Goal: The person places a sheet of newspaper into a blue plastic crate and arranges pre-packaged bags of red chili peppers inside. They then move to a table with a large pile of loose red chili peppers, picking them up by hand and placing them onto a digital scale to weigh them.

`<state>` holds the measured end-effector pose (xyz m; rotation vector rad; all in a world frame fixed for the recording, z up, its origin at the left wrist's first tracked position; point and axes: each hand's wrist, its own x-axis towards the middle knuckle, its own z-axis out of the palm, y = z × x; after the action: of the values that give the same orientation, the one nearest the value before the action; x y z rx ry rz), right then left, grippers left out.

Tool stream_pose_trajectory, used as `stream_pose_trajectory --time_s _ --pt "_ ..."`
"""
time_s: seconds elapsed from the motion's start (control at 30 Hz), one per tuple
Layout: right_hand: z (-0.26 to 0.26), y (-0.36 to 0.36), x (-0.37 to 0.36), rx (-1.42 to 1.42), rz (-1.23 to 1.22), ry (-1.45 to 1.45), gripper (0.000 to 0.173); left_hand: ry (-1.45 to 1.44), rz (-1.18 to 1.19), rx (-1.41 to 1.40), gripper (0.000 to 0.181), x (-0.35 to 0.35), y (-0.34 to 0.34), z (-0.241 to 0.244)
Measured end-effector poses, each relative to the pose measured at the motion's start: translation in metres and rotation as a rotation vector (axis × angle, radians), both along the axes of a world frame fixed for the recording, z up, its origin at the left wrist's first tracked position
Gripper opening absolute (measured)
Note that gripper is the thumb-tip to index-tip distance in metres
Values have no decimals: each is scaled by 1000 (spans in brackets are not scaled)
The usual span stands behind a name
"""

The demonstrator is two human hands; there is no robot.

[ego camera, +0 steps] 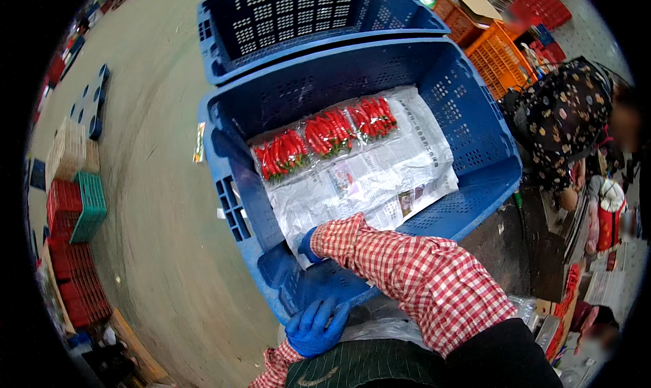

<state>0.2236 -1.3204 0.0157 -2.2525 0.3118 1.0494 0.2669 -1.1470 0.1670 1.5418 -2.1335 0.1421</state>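
A blue perforated plastic crate stands right in front of me, with newspaper sheets spread on its bottom. Along the far side of the paper lie three clear-wrapped packs of red chillies: a left pack, a middle pack and a right pack. My right hand, in a blue glove, reaches down to the paper's near left corner. The checked sleeve hides most of its fingers. My left hand, gloved too, rests on the crate's near rim with its fingers apart.
A second blue crate adjoins the far side. Orange crates stand at the right back, near a person in a flowered top. Red crates and a green crate line the left. A blue pallet lies farther off.
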Motion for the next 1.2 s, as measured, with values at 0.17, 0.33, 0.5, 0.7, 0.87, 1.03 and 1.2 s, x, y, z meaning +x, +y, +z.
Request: stream_pose_trajectory --time_s 0.17,0.33,0.5,0.7,0.87,1.03,1.2 --pt "75 -19 3 -121 -211 -290 28 43 -16 56 37 0 0 2" --pt "141 -20 -30 -420 -520 -709 34 78 -101 215 46 -6 -12 25" --pt "176 19 -92 -499 -907 -1266 17 85 -154 177 44 -33 -21 59" --pt "204 123 -196 -605 -1104 -1240 17 313 -701 -252 34 -96 -22 66" --pt "179 250 -268 -756 -1262 -1021 25 321 -884 173 30 -186 39 98" --pt "152 407 -307 -819 -1614 -996 30 -185 -1520 642 44 -287 101 78" --pt "152 538 -336 -647 -1975 -693 30 -405 -1701 876 43 -349 184 80"
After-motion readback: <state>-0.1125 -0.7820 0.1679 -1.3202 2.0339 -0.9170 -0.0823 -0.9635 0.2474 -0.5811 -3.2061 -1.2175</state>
